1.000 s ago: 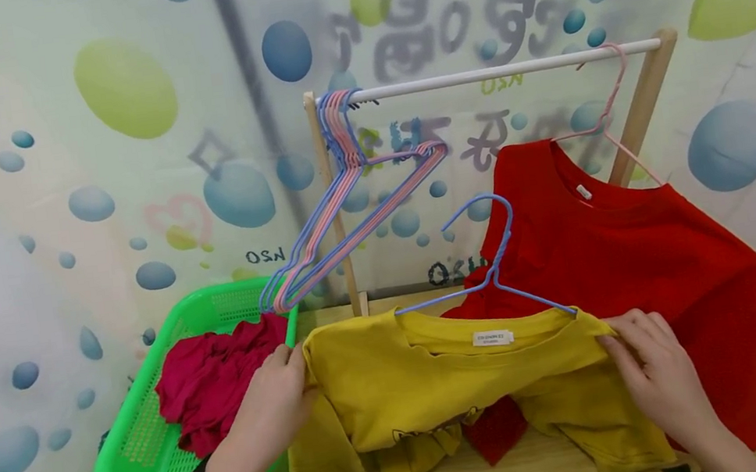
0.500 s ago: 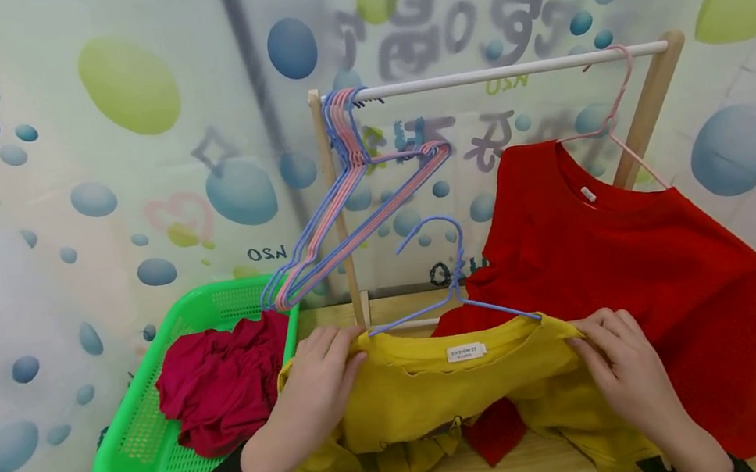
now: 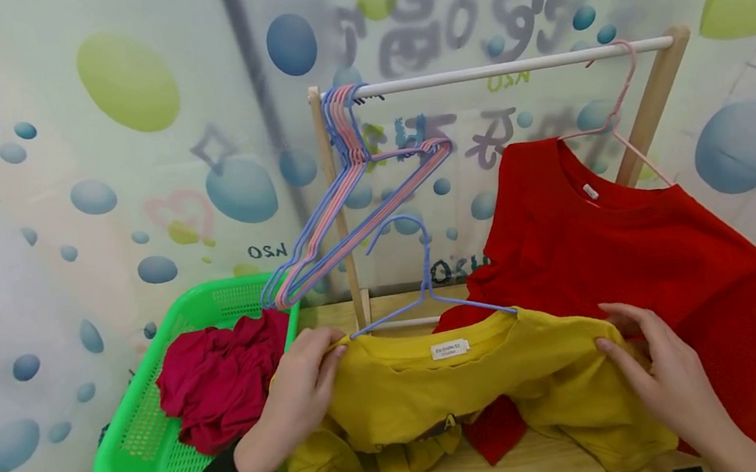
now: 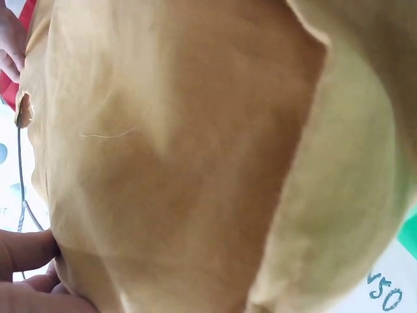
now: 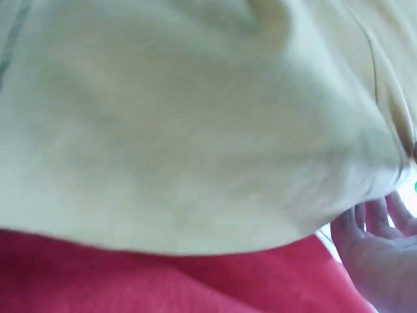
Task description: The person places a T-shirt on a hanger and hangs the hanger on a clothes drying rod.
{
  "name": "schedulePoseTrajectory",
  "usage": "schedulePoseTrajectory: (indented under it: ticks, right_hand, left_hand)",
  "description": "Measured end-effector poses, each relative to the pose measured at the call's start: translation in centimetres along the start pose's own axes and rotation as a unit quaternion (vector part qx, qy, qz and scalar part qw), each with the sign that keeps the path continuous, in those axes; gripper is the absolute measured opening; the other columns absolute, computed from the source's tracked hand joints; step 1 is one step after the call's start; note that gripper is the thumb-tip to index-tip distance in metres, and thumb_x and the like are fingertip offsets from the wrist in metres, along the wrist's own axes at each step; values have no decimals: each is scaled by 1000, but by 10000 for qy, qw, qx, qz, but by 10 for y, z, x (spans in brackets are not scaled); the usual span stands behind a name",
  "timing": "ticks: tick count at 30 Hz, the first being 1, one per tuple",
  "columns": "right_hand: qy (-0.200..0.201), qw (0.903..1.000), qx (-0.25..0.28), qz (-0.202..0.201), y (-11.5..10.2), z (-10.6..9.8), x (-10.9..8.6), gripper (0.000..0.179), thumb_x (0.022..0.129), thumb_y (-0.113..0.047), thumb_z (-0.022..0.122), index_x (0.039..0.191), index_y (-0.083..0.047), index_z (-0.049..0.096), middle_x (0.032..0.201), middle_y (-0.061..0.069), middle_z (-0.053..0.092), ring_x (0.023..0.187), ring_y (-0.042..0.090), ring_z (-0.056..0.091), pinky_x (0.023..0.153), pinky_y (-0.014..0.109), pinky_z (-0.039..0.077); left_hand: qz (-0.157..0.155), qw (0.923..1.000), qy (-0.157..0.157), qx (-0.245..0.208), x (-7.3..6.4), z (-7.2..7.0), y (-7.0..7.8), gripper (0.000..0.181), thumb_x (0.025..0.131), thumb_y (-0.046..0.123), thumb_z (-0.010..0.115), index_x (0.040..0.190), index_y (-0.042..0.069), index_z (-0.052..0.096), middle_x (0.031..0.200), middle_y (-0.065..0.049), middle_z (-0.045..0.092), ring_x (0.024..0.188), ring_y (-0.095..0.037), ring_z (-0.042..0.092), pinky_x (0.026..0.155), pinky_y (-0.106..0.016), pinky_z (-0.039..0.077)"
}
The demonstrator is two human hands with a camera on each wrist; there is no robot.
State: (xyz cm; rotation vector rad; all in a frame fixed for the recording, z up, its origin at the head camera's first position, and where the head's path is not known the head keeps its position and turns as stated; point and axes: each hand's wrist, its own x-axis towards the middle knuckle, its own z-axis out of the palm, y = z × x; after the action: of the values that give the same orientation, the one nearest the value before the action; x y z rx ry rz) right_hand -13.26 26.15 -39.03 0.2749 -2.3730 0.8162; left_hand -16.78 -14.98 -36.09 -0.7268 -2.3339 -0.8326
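Note:
A yellow T-shirt (image 3: 440, 394) hangs on a blue wire hanger (image 3: 426, 261), whose hook stands up above the white neck label. With thumb and fingers, my left hand (image 3: 294, 396) pinches the shirt's left shoulder at the hanger's end. The left wrist view shows those fingers (image 4: 26, 251) at the edge of the cloth. My right hand (image 3: 670, 369) is at the other shoulder, thumb against the sleeve and fingers loosely extended. In the right wrist view its fingers (image 5: 371, 218) lie beside the cloth. The shirt's lower part rests bunched on the table.
A clothes rack with a white rail (image 3: 471, 75) stands behind. Several blue and pink hangers (image 3: 348, 169) hang at its left end. A red shirt (image 3: 608, 263) on a pink hanger (image 3: 623, 96) hangs at the right. A green basket (image 3: 129, 455) holds crumpled crimson cloth (image 3: 226, 381).
The blue hanger and the shirt's neck have shifted left. My left hand has moved right along the shoulder to the hanger's end; my right hand has loosened its pinch and spread its fingers.

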Motion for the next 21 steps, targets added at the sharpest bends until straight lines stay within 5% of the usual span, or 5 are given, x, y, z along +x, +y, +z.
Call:
schedulePoseTrajectory:
  ticks: [11, 17, 21]
  right_hand:
    - [493, 9986, -178, 99, 6, -10, -5, 34, 84, 4, 63, 116, -1, 55, 93, -4, 56, 81, -21, 44, 69, -1, 37]
    - [306, 9973, -528, 408, 7, -13, -14, 22, 83, -1, 67, 101, -6, 57, 88, 2, 61, 74, -23, 42, 61, 1, 37]
    - [-20, 9986, -478, 239, 2, -15, -16, 25, 88, -3, 61, 112, -7, 56, 97, 5, 64, 85, -24, 42, 71, -1, 34]
  left_hand:
    - [72, 10000, -23, -32, 0, -2, -4, 8, 88, 5, 61, 91, 12, 61, 81, 7, 55, 74, -5, 46, 62, -22, 41]
    - [149, 9996, 129, -196, -1, -1, -4, 9, 87, 4, 62, 91, 12, 61, 82, 7, 56, 74, -4, 46, 61, -21, 42]
    - [317, 9992, 184, -154, -1, 1, -3, 8, 87, 4, 62, 91, 12, 61, 82, 6, 57, 74, -4, 45, 61, -21, 40]
